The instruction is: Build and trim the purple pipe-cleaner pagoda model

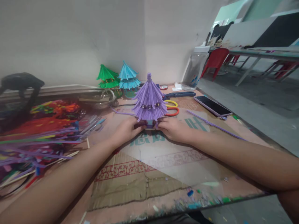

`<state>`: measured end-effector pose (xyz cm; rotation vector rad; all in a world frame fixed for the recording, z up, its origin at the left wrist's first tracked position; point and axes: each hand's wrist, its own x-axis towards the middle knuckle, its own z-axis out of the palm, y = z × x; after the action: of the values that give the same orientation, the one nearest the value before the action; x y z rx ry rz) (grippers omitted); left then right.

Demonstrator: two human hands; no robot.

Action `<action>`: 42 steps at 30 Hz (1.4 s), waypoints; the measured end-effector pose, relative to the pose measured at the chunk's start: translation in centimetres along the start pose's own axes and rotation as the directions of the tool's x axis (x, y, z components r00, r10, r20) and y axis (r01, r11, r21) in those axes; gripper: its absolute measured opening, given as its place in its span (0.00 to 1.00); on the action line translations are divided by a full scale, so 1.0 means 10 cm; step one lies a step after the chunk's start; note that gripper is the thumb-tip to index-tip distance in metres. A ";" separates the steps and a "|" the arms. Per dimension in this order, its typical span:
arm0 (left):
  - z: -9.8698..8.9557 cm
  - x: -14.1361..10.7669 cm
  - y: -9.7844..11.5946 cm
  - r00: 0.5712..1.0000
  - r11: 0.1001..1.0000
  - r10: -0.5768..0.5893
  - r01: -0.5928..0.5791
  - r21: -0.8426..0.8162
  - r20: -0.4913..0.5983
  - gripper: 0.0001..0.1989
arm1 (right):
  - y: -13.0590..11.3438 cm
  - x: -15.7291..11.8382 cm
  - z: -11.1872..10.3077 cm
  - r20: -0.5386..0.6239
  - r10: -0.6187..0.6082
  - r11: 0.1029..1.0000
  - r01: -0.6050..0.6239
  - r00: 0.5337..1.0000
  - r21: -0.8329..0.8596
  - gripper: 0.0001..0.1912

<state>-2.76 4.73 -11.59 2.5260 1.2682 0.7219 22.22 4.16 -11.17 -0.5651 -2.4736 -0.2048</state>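
Two Tiers Up, Peak in Place

We grasp the purple tower [149, 101] by its base, left hand [129, 128] and right hand [174, 128] on either side, our fingers closed on it though partly hidden below the lower tier. It stands upright over the cardboard [123, 194] on the counter [249, 129]. With both fringed tiers and the tip on, we judge the roof nearly complete, its form close to the green tower [106, 74] and blue tower [127, 74] by the wall [70, 37]. What the shaded base lacks, we cannot tell. One purple stem [215, 125] lies unused at right.
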 end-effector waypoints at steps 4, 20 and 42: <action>0.04 0.02 0.01 0.999 0.998 -0.018 0.020 -0.052 0.037 0.11 | -0.02 0.00 -0.02 -0.066 -0.004 1.000 0.005 0.998 0.010 0.12; 0.05 0.03 0.09 0.988 0.982 -0.133 0.142 -0.127 0.079 0.10 | -0.01 -0.04 -0.04 -0.041 -0.105 0.994 0.103 0.994 -0.040 0.14; 0.03 0.02 0.16 0.971 0.976 -0.213 0.217 -0.028 0.110 0.10 | 0.00 -0.08 -0.06 -0.016 -0.093 0.995 0.093 0.996 -0.024 0.13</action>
<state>-1.42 3.89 -11.14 2.3139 1.4459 0.5516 23.10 3.68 -11.16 -0.4565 -2.4863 -0.2736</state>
